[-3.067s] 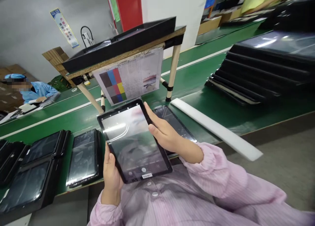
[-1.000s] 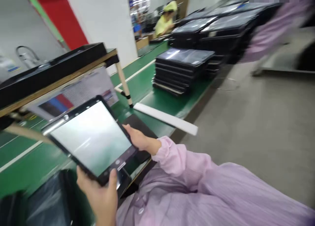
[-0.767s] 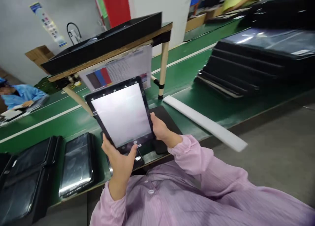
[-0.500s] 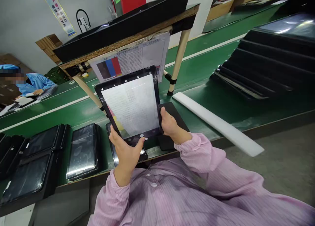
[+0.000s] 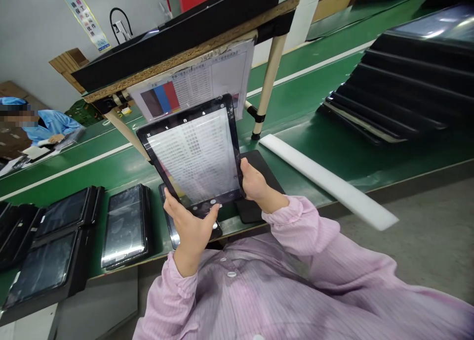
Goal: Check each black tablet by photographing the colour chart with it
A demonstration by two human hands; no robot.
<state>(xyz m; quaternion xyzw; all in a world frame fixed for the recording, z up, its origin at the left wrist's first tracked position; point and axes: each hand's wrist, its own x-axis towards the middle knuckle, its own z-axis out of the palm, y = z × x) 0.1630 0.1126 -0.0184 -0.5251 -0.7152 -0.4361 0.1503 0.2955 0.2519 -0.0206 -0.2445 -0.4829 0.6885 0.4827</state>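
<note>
A black-framed tablet [image 5: 196,157] is held up, tilted, between my two hands, its camera screen showing a pale sheet with lines of print. My left hand [image 5: 192,229] grips the lower left corner, with the thumb near the bottom edge. My right hand [image 5: 255,182] grips the lower right edge, thumb at the side; its other fingers are hidden behind. Beyond the tablet, a printed sheet [image 5: 192,83] with dark, blue and red blocks hangs under a raised shelf. Below lie another tablet [image 5: 172,231] and a dark flat panel [image 5: 255,211], both partly covered.
Stacked tablets [image 5: 126,221] stand on the green bench at left. A long white foam strip [image 5: 326,179] lies at right, overhanging the front edge. Behind it rises a pile of black panels [image 5: 407,88]. The shelf [image 5: 185,38] rests on tubular legs. A person in blue [image 5: 55,125] sits far left.
The print on the tablet's screen has become sharper and darker. The tablet and both hands have barely moved; the whole view has shifted slightly.
</note>
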